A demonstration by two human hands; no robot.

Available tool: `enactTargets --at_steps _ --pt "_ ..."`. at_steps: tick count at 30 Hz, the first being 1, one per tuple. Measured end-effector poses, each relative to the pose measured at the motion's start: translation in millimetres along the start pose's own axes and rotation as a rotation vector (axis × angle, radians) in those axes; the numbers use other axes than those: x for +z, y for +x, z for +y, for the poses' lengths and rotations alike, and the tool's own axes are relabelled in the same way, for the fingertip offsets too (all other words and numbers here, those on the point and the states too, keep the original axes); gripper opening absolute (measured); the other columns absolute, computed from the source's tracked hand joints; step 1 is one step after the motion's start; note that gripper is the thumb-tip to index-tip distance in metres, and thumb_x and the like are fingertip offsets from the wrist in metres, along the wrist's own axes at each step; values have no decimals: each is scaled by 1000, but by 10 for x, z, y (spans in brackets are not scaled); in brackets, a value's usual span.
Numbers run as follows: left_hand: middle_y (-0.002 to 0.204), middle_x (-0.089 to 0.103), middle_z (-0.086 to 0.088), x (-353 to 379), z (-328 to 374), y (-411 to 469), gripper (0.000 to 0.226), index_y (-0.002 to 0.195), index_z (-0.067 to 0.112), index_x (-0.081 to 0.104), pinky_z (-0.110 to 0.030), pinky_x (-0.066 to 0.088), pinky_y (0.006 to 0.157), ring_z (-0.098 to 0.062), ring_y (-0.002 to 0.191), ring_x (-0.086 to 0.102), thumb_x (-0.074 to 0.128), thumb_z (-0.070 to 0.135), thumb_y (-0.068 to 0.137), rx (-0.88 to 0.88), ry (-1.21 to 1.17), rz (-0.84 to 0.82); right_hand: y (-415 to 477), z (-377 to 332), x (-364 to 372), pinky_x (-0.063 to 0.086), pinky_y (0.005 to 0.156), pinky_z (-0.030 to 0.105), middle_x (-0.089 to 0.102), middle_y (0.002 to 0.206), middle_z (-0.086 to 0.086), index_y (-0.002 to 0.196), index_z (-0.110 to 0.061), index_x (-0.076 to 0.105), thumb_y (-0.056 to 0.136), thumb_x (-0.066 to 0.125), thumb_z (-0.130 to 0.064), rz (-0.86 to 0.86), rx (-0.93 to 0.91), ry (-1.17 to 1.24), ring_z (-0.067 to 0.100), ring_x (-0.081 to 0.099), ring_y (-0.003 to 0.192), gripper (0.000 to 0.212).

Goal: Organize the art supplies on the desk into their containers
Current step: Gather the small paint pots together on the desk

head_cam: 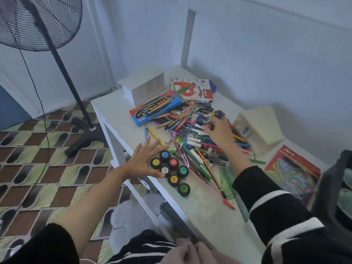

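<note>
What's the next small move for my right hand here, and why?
Probably lift the orange pot that the right hand grips out of the pen pile and set it with the other paint pots beside the open left hand. It looks like one of that set, stranded among the pens.

Head view, looking down, close over desk (192, 197)

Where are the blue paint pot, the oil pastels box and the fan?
blue paint pot (165, 154): head view, on its lid.
oil pastels box (190, 90): head view, on its printed top.
fan (38, 21): head view, on its wire grille.
</note>
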State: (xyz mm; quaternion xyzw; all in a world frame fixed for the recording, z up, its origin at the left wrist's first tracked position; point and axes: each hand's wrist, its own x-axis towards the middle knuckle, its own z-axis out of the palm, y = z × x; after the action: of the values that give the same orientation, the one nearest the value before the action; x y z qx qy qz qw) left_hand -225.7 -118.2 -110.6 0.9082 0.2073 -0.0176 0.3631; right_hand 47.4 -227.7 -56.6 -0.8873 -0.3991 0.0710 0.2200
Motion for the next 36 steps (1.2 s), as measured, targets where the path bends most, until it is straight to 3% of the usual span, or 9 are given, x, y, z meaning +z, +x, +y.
enactTargets --at_steps 12,14,17,19,22,26,28,31,36 --pt "157 -10 16 13 2 -2 101 137 61 10 -42 -19 113 -7 138 -32 45 95 48 2 -7 16 -289 -58 -69 41 78 27 58 101 9 99 -15 63 80 68 -20 204 -22 315 20 54 89 20" --pt "157 -9 16 13 -2 -5 102 138 59 11 -41 -19 113 -7 138 -32 44 95 48 5 -5 24 -442 -103 -193 49 80 26 64 99 5 98 -16 64 82 67 -17 48 -91 411 18 60 91 16" --pt "157 -8 16 20 -13 3 103 138 58 11 -42 -18 114 -7 138 -31 41 97 48 9 18 31 -696 -158 -343 49 79 15 64 109 -1 108 -18 64 85 65 -14 -345 -151 453 10 63 97 24" --pt "157 -8 16 28 -20 6 103 138 59 11 -41 -19 113 -7 139 -31 41 97 47 11 16 33 -842 -170 -364 48 80 12 63 108 -7 110 -18 66 84 64 -12 -460 -189 425 1 62 96 26" --pt "158 -7 15 34 -22 4 103 138 58 13 -40 -19 112 -7 139 -30 43 96 48 13 -1 40 -1011 -167 -375 49 78 14 61 97 -16 105 -22 69 79 64 -9 -502 -272 332 -6 59 86 28" --pt "157 -7 16 27 0 -8 103 138 58 13 -39 -19 112 -8 139 -30 41 97 46 12 -2 41 -1191 -173 -373 47 84 10 63 103 -15 108 -28 66 76 69 -10 -644 -376 156 -5 57 93 37" --pt "156 -7 16 27 7 -9 105 138 56 13 -41 -18 112 -9 139 -30 40 98 46 14 1 42 -1241 -193 -342 50 86 15 60 105 -12 109 -25 65 76 69 -9 -672 -404 94 2 56 96 37" --pt "157 -8 16 23 6 -8 105 139 56 13 -42 -18 113 -8 139 -30 40 98 46 13 8 38 -1242 -224 -308 49 84 15 51 108 -7 110 -24 64 76 71 -9 -662 -417 18 7 50 101 38" --pt "157 -8 15 22 2 -8 105 139 57 12 -41 -19 113 -7 138 -31 40 98 46 11 5 35 -1232 -269 -305 50 84 19 54 109 -6 111 -21 57 74 71 -10 -632 -417 -3 9 52 100 41"
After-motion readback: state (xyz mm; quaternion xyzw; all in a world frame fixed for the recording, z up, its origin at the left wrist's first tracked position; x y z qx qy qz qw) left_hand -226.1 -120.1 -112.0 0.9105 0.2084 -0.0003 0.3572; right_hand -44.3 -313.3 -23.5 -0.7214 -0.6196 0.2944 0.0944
